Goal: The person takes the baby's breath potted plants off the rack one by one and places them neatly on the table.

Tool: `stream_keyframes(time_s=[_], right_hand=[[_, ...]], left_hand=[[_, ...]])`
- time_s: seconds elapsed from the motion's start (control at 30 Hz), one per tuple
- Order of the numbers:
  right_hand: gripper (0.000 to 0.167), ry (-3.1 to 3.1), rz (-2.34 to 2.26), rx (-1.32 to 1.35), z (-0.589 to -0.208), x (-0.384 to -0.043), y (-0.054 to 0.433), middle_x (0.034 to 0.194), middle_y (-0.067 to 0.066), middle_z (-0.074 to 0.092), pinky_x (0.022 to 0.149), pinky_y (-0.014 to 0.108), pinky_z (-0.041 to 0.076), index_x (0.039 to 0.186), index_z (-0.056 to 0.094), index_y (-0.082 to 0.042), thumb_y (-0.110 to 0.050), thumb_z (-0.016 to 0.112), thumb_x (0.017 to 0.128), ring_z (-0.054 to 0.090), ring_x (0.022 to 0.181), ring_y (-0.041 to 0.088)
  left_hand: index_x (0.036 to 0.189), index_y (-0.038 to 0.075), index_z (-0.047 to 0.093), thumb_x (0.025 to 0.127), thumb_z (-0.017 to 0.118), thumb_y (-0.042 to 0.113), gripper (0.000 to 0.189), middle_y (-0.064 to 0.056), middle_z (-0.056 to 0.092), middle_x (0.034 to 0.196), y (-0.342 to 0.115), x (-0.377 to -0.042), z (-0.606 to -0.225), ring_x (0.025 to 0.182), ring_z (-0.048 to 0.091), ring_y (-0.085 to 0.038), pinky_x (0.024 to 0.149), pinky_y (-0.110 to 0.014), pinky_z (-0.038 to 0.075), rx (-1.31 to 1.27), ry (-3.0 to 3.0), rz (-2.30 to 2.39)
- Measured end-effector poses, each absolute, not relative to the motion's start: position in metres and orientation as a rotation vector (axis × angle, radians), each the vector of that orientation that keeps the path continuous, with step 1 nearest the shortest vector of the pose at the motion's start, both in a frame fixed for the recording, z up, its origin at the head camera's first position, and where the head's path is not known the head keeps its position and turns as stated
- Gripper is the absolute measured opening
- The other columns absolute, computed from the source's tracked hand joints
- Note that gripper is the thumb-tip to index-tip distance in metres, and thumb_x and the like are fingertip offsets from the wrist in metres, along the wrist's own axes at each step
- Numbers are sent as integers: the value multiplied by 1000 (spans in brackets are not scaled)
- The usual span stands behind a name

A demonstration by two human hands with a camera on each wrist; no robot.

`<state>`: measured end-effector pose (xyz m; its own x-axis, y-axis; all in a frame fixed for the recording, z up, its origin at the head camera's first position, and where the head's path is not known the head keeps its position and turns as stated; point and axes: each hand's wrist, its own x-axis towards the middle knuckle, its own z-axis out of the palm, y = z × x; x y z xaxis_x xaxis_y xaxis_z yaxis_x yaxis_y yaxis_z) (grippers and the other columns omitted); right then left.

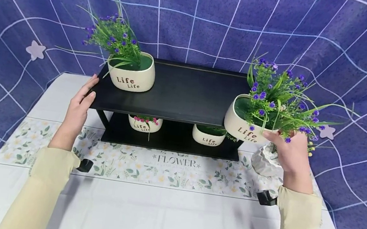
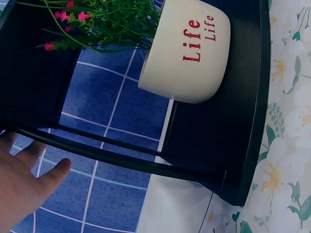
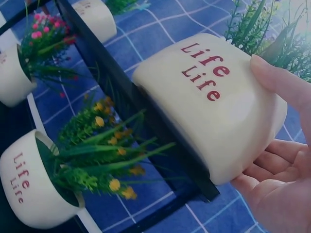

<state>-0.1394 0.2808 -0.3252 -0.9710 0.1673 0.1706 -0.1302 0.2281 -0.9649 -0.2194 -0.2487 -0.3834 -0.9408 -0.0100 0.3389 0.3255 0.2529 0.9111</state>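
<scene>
My right hand grips a cream "Life Life" flower pot with purple flowers, at the right end of a black two-tier shelf. Its thumb lies on the pot's front, and the fingers curl round the end and underside in the right wrist view. The pot's base is at the top board's edge; whether it rests there I cannot tell. My left hand touches the shelf's left end with extended fingers. A matching purple-flowered pot stands on the top board's left.
On the lower board stand a pot with pink flowers and a pot with yellow flowers. A crinkled white vase is right of the shelf. A floral "FLOWER" strip crosses the white table; a blue grid cloth hangs behind.
</scene>
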Motion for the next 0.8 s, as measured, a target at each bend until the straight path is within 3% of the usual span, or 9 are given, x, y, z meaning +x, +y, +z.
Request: stream_keyframes(time_s=[0.07,0.13,0.27,0.37,0.5,0.67,0.73,0.8], right_hand=[[35,-2133,1944,61,-327,-138,283,46,-12,29,42,28,22,63,46,-16,5,61,87,11,38,16],[28,-2008,2024,168,-328,-137,284,57,-12,41,43,23,29,84,56,-13,15,57,84,21,41,14],[56,-1788,2138,308,-330,-137,287,76,-6,46,58,17,44,117,53,-9,28,48,76,34,56,9],[59,-1690,2214,397,-333,-136,292,76,-5,46,65,17,48,117,53,-8,31,42,73,39,62,7],[57,-1590,2340,560,-340,-133,302,97,-4,51,78,19,53,122,50,-10,28,43,80,49,85,5],[52,-1569,2393,750,-358,-133,322,104,-6,50,80,21,54,131,44,-12,17,51,89,56,77,3],[44,-1657,2395,874,-375,-137,341,106,-11,57,87,17,50,132,48,-12,11,45,95,62,84,3],[39,-1752,2417,964,-399,-146,367,117,-12,63,97,12,38,132,55,-10,5,37,100,60,107,1]], left_hand=[[150,8,36,104,39,22,48,0,23,162,-249,-219,-383,151,15,-9,116,-15,16,-286,-2254,-1728],[150,8,37,104,39,21,48,-1,24,162,-250,-218,-383,150,16,-9,114,-12,18,-284,-2252,-1717],[150,8,36,104,39,21,48,-2,23,162,-251,-219,-383,150,16,-9,111,-7,20,-292,-2249,-1713],[150,8,37,104,40,20,48,-1,24,162,-250,-219,-383,150,16,-9,111,-8,19,-288,-2241,-1726],[149,9,38,103,41,20,48,-1,24,162,-250,-219,-382,150,16,-10,111,-7,19,-284,-2225,-1754],[150,9,37,104,40,21,48,-1,23,162,-251,-219,-382,151,15,-10,110,-7,19,-281,-2232,-1752],[150,9,37,104,40,21,48,-1,23,162,-251,-220,-382,151,15,-9,112,-9,19,-279,-2239,-1745],[150,9,37,104,40,21,48,-1,23,162,-251,-220,-383,150,16,-9,113,-11,18,-277,-2248,-1731]])
